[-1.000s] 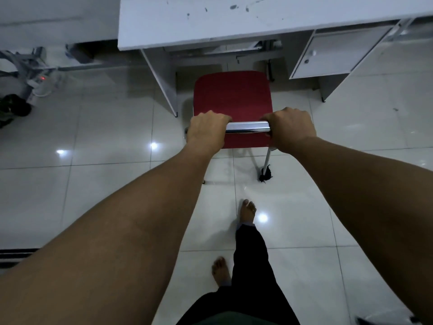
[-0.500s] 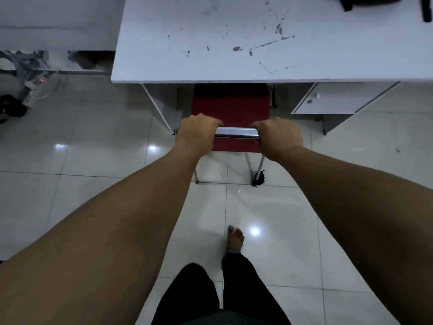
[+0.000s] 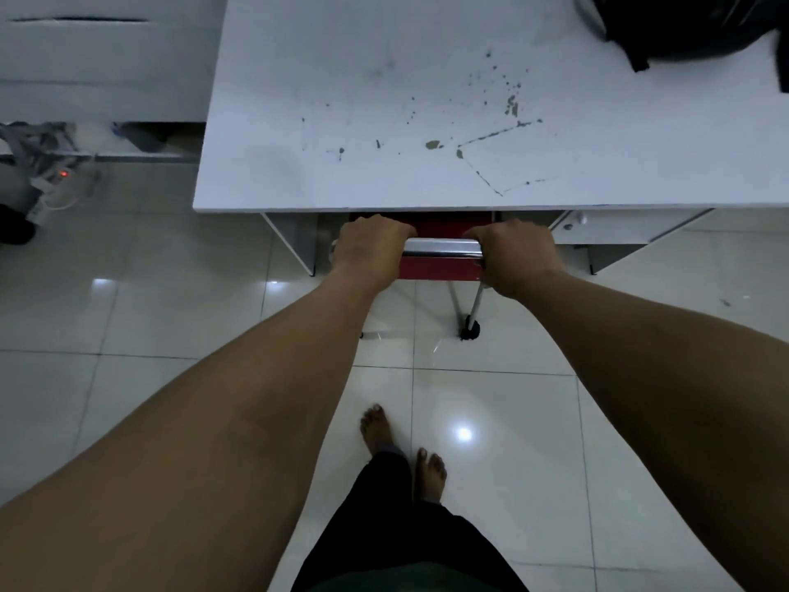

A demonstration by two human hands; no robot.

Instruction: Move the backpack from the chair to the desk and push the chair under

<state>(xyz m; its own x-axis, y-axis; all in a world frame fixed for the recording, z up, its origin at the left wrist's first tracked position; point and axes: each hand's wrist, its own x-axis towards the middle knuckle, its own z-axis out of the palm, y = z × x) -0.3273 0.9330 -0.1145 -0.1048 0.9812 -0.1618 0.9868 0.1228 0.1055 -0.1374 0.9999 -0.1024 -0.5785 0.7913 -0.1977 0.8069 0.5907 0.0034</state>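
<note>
The red chair (image 3: 439, 267) stands at the front edge of the white desk (image 3: 384, 79), its seat almost wholly hidden beneath the top. Only a strip of red seat, the chrome back bar and the rear legs show. My left hand (image 3: 369, 245) grips the left end of that bar, and my right hand (image 3: 516, 254) grips the right end. The black backpack (image 3: 683, 23) lies on the desk's far right corner, partly cut off by the frame.
A desk cabinet with a knob (image 3: 606, 226) sits under the right side, and a desk leg panel (image 3: 294, 241) stands left of the chair. A power strip with a red light (image 3: 55, 177) lies on the tiled floor at left. My bare feet stand behind the chair.
Both hands have pushed the chair forward, so its red seat has slid under the desk top. I have stepped closer, and the backpack on the desk has come into view.
</note>
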